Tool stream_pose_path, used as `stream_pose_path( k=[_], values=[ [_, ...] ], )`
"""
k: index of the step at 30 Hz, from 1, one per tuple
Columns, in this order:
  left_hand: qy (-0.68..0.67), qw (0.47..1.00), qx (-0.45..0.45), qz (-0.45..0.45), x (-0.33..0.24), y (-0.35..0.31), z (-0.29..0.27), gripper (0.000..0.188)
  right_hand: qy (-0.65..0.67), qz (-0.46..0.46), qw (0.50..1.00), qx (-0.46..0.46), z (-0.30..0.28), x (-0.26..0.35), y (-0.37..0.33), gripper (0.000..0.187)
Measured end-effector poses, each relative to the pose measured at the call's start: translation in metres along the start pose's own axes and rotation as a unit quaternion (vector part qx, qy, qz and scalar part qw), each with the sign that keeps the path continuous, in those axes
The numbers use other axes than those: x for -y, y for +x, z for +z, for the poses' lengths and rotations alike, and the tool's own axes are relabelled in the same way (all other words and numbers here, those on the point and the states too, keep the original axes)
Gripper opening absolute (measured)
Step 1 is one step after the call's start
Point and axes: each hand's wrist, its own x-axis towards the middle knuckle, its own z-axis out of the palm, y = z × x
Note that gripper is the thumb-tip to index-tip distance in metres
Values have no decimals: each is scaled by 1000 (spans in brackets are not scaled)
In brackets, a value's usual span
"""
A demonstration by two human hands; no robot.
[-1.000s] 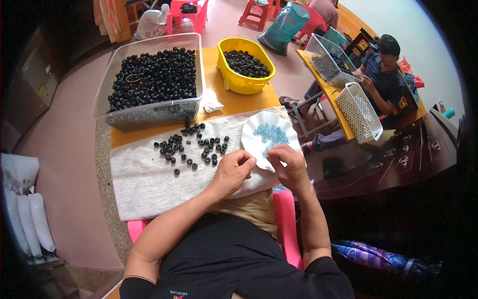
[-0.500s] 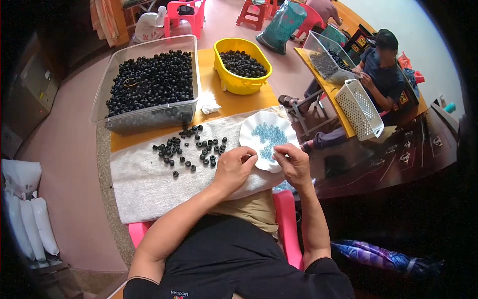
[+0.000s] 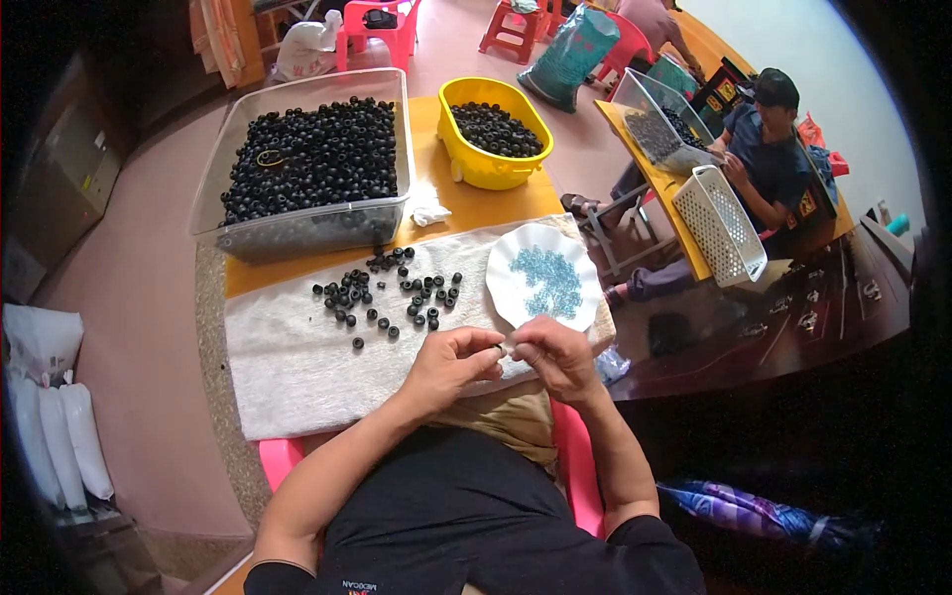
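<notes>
Left hand (image 3: 451, 369), just below the white plate (image 3: 502, 295), is pinching a dark bead (image 3: 500, 350); right hand (image 3: 557, 359), just beside it, is holding its fingertips close together, contents hidden. Loose black beads (image 3: 347, 295) are lying left of the plate, blue beads (image 3: 547, 282) inside it: plenty seems to be remaining.

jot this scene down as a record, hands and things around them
left hand: small dark piece at fingertips
right hand: fingertips close to the left's; anything held too small to tell
white plate: wavy rim, pale blue beads
light cloth: loose black beads
clear bin: more black beads
yellow tub: black beads
co-worker: seated at another table
</notes>
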Motion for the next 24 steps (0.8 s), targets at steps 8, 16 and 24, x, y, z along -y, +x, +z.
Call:
stream_pose_path(
  k=[8,16,24],
  values=[
    [-70,997,11,-8,6,-12,-9,23,22,-6,1000,-19,21,23,0,10],
    [-118,992,-30,-41,5,-17,-11,19,43,5,997,-69,37,19,-1,8],
    [-121,992,-22,-3,11,-24,-19,16,40,33,998,-17,37,19,2,12]
  ],
)
